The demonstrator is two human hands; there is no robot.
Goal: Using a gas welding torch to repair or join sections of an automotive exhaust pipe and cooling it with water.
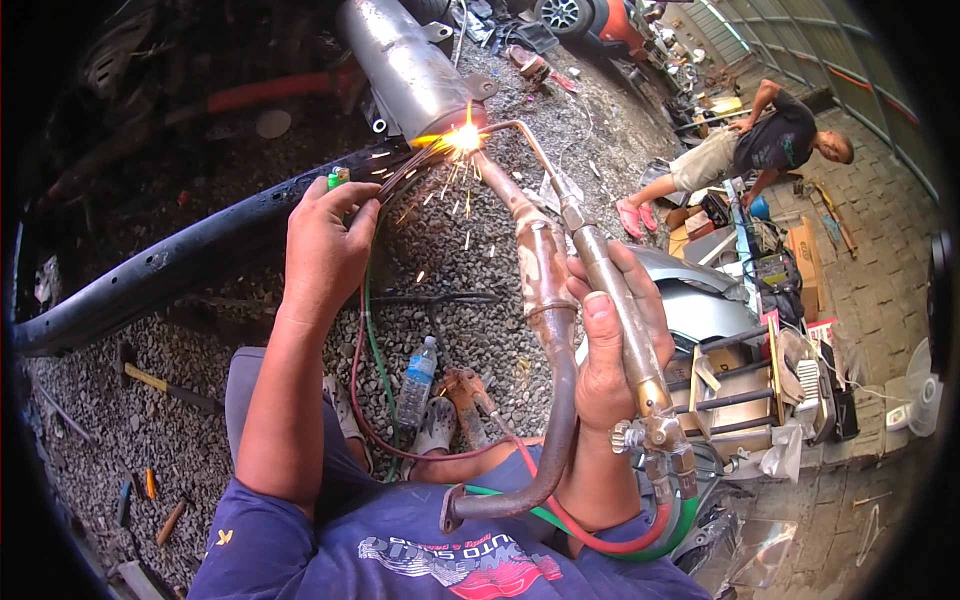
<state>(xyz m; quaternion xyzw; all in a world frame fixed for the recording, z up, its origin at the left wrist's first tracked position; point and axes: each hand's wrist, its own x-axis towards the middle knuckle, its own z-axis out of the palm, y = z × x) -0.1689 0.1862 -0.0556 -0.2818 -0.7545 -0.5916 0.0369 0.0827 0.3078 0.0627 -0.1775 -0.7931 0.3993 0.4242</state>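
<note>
My right hand [615,370] is closed around a gas welding torch [612,290]. Its bent copper tip reaches to where a rusty exhaust pipe [545,265] meets a grey muffler [405,65]. Bright flame and flying sparks cover that joint, so the metal there is hidden by glare. From the left, my left hand [332,235] pinches a bunch of thin metal rods [405,178], their far ends at the flame. A small green object [338,178], perhaps a lighter, shows by its fingers. The pipe curves down to a flange [450,508] near my shirt.
Red and green hoses [655,530] run from the torch. A dark steel beam [180,265] crosses at left. A water bottle [417,380] stands on gravel between my legs. A hammer [165,385] lies left. Another person [770,145] bends over clutter at right, beside a silver panel [690,295].
</note>
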